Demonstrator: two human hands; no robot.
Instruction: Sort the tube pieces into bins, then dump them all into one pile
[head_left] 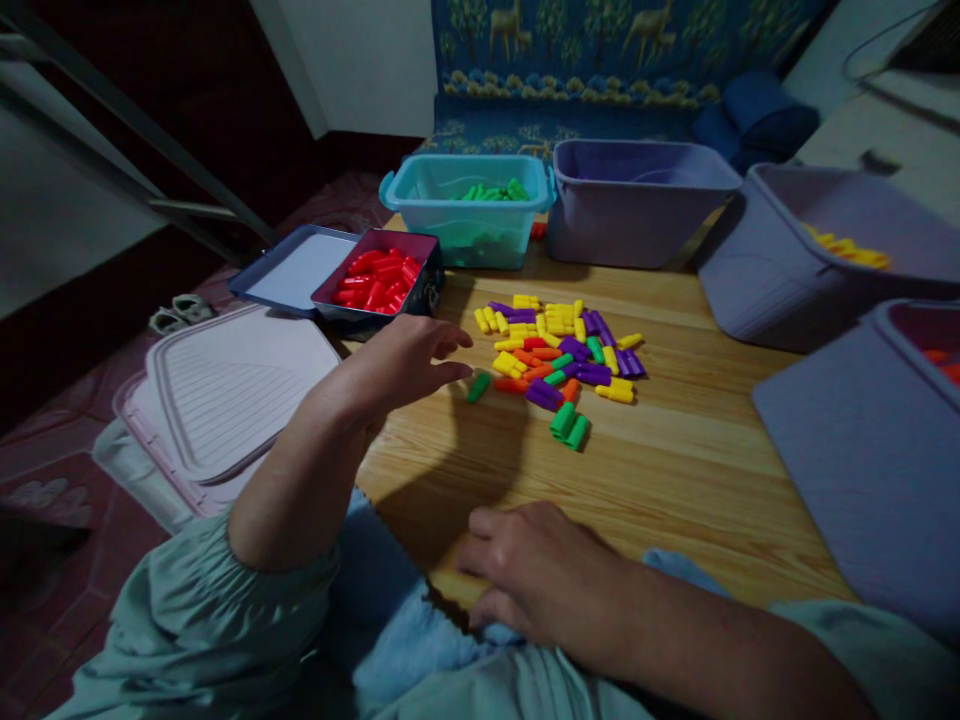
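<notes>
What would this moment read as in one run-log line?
left hand: open, reaching beside green peg | right hand: resting at table edge | peg pile: mid-table | red pegs: in tin

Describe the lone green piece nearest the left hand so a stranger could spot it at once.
Start at the wooden table and its heap of coloured pieces. Go to the heap's left edge, just past the left hand. The green piece lies alone there on bare wood, apart from the heap.

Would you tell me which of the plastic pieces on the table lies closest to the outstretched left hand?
The lone green piece, lying apart at the pile's left edge, just below the left hand fingertips; every other piece lies farther right.
</notes>
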